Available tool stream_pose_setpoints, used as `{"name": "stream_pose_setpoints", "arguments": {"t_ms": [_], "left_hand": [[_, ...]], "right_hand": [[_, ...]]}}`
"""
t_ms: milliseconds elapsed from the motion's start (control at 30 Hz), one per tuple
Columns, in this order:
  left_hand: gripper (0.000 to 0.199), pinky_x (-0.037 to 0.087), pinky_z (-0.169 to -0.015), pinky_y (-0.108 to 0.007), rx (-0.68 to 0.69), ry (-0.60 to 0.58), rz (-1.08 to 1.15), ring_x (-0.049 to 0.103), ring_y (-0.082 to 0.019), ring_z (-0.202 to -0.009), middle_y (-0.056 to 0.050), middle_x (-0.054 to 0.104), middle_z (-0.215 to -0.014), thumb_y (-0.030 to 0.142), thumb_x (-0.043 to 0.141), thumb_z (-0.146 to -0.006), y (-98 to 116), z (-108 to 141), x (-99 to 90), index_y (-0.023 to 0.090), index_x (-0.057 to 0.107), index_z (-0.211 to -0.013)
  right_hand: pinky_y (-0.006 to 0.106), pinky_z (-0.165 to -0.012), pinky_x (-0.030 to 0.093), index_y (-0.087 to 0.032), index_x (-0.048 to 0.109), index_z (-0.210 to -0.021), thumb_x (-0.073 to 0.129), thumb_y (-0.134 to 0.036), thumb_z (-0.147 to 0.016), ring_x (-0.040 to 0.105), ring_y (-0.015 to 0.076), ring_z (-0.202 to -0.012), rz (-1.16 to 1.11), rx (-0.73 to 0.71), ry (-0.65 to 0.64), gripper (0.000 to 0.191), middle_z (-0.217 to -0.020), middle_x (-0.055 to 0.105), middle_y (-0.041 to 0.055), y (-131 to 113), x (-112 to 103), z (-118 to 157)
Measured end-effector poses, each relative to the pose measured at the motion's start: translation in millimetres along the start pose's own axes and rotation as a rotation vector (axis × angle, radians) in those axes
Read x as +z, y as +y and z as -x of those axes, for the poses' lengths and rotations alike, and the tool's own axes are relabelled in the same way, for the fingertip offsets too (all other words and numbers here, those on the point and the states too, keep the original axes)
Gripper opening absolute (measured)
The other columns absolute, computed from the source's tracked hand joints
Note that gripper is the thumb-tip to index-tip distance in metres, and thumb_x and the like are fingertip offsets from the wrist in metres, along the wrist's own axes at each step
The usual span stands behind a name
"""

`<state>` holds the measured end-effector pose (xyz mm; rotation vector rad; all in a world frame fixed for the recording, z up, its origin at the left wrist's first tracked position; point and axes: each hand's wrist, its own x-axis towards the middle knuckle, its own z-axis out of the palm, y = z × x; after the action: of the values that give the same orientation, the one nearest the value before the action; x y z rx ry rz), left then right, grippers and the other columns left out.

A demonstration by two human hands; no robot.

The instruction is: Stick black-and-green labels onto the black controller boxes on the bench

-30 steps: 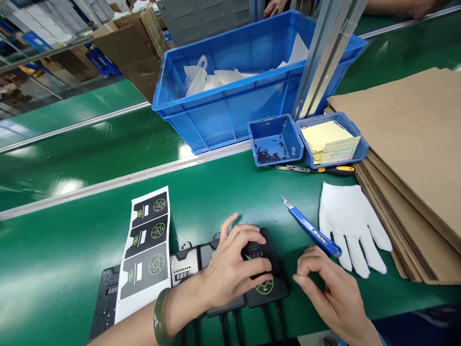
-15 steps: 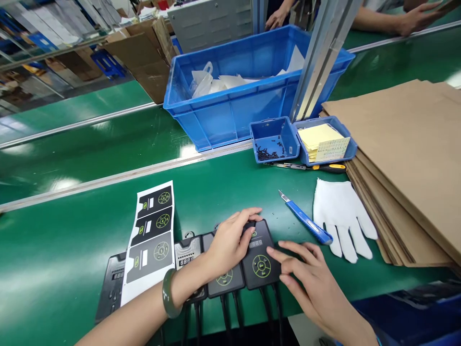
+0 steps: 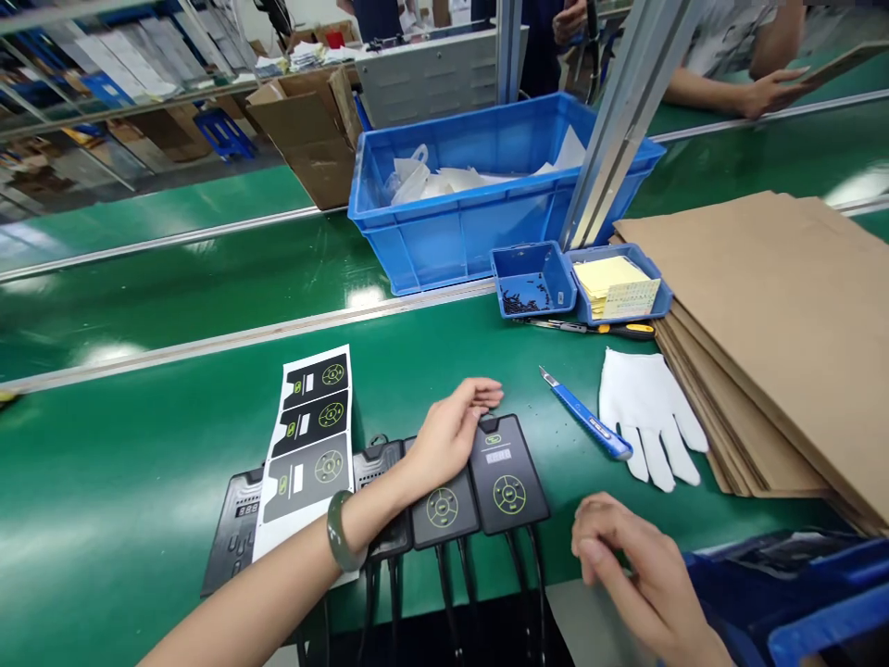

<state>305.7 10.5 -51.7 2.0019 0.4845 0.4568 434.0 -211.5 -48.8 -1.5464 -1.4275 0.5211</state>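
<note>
A black controller box (image 3: 510, 472) with a green-ringed button panel and small display lies on the bench, cables at its lower edge. My left hand (image 3: 455, 431), a bangle on the wrist, rests over a neighbouring controller box (image 3: 444, 512); its fingers extend past the first box's top edge, holding nothing visible. To the right, near the bench edge, my right hand (image 3: 629, 560) hovers apart from the boxes, fingers curled in and nothing visible in them. A sheet of panel stickers (image 3: 306, 491) covers part of the boxes at left, including a bare-faced one (image 3: 232, 537).
A blue utility knife (image 3: 587, 414) with its blade out and a white glove (image 3: 645, 412) lie at right. Behind are a screw bin (image 3: 533, 278), a card bin (image 3: 618, 283), a screwdriver (image 3: 625, 331) and a large blue crate (image 3: 437, 241). Cardboard sheets (image 3: 757, 306) are stacked at right.
My right hand has left the rightmost controller box, moving right and down, its fingers curling. The left hand has slid off that box's face toward its top edge. The camera view has shifted.
</note>
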Motion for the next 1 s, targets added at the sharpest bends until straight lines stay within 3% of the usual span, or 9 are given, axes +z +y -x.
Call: {"name": "stream_pose_setpoints", "arguments": {"t_ms": [67, 133, 300, 400, 533, 633, 767, 900, 1000], "left_hand": [[0.031, 0.055, -0.091, -0.035, -0.016, 0.065, 0.048, 0.066, -0.018, -0.105, -0.014, 0.066, -0.117, 0.016, 0.031, -0.096, -1.6, -2.3, -11.1, 0.014, 0.047, -0.122], [0.031, 0.055, -0.091, -0.035, -0.031, 0.124, 0.034, 0.065, -0.018, -0.105, -0.014, 0.065, -0.117, 0.018, 0.031, -0.096, -2.0, -0.3, -27.5, 0.014, 0.048, -0.121], [0.026, 0.050, -0.095, -0.039, -0.098, 0.218, -0.148, 0.063, -0.022, -0.108, -0.010, 0.066, -0.114, 0.025, 0.040, -0.094, 2.0, 31.9, -83.6, 0.018, 0.058, -0.113], [0.025, 0.047, -0.096, -0.042, -0.148, 0.223, -0.297, 0.061, -0.024, -0.110, -0.008, 0.066, -0.115, 0.031, 0.048, -0.092, 5.1, 65.0, -115.3, 0.021, 0.062, -0.111], [0.033, 0.045, -0.100, -0.042, -0.226, 0.200, -0.444, 0.055, -0.026, -0.119, -0.007, 0.060, -0.129, 0.035, 0.052, -0.089, 1.6, 106.3, -148.5, 0.024, 0.059, -0.119], [0.039, 0.042, -0.102, -0.047, -0.343, 0.253, -0.527, 0.052, -0.029, -0.122, -0.012, 0.057, -0.131, 0.032, 0.048, -0.088, -11.7, 124.9, -168.5, 0.019, 0.054, -0.124], [0.042, 0.046, -0.087, -0.048, -0.531, 0.381, -0.568, 0.062, -0.033, -0.101, -0.017, 0.065, -0.104, 0.035, 0.044, -0.090, -36.1, 133.4, -186.5, 0.010, 0.051, -0.123], [0.050, 0.046, -0.070, -0.037, -0.613, 0.413, -0.464, 0.065, -0.030, -0.079, -0.005, 0.065, -0.071, 0.044, 0.060, -0.083, -51.8, 133.7, -192.6, 0.013, 0.051, -0.120], [0.062, 0.044, -0.064, -0.031, -0.574, 0.420, -0.300, 0.064, -0.025, -0.070, 0.003, 0.060, -0.062, 0.034, 0.076, -0.067, -54.7, 133.9, -192.0, 0.016, 0.051, -0.121]], "right_hand": [[0.026, -0.057, 0.046, -0.023, 0.049, -0.088, 0.044, -0.019, -0.098, 0.056, 0.0139, -0.065, 0.123, 0.106, 0.087, 0.012, -0.072, 0.055, -0.0012, 1.2, 6.7, 0.6], [0.027, -0.065, 0.051, -0.024, 0.053, -0.102, 0.047, -0.027, -0.098, 0.062, 0.0171, -0.080, 0.272, 0.154, 0.101, 0.007, -0.088, 0.061, 0.0030, 2.6, 17.6, -0.4], [0.044, -0.080, 0.056, -0.025, 0.041, -0.137, 0.053, -0.051, -0.092, 0.059, 0.0311, -0.110, 0.552, 0.113, 0.020, 0.054, -0.128, 0.056, 0.0138, 1.7, 49.1, 0.7], [0.047, -0.083, 0.056, -0.025, 0.032, -0.146, 0.049, -0.054, -0.093, 0.056, 0.0335, -0.117, 0.609, 0.068, -0.003, 0.063, -0.137, 0.051, 0.0148, 2.1, 53.7, -1.1], [0.044, -0.092, 0.054, -0.026, 0.040, -0.139, 0.040, -0.047, -0.098, 0.055, 0.0290, -0.122, 0.564, 0.057, 0.059, 0.046, -0.135, 0.054, 0.0111, 0.6, 41.8, -17.5], [0.041, -0.090, 0.055, -0.029, 0.051, -0.128, 0.039, -0.045, -0.099, 0.060, 0.0264, -0.116, 0.539, -0.007, 0.062, 0.035, -0.131, 0.058, 0.0075, -8.4, 40.9, -36.1], [0.037, -0.083, 0.059, -0.030, 0.056, -0.122, 0.042, -0.040, -0.099, 0.066, 0.0240, -0.108, 0.519, -0.153, -0.012, 0.029, -0.124, 0.064, 0.0048, -28.7, 66.0, -58.2], [0.037, -0.079, 0.060, -0.027, 0.060, -0.116, 0.043, -0.033, -0.098, 0.068, 0.0235, -0.102, 0.498, -0.233, -0.143, 0.025, -0.117, 0.067, 0.0057, -51.9, 99.2, -75.9], [0.037, -0.080, 0.060, -0.024, 0.059, -0.116, 0.043, -0.027, -0.098, 0.068, 0.0235, -0.100, 0.478, -0.215, -0.254, 0.024, -0.117, 0.066, 0.0075, -71.1, 117.0, -87.4]]}}
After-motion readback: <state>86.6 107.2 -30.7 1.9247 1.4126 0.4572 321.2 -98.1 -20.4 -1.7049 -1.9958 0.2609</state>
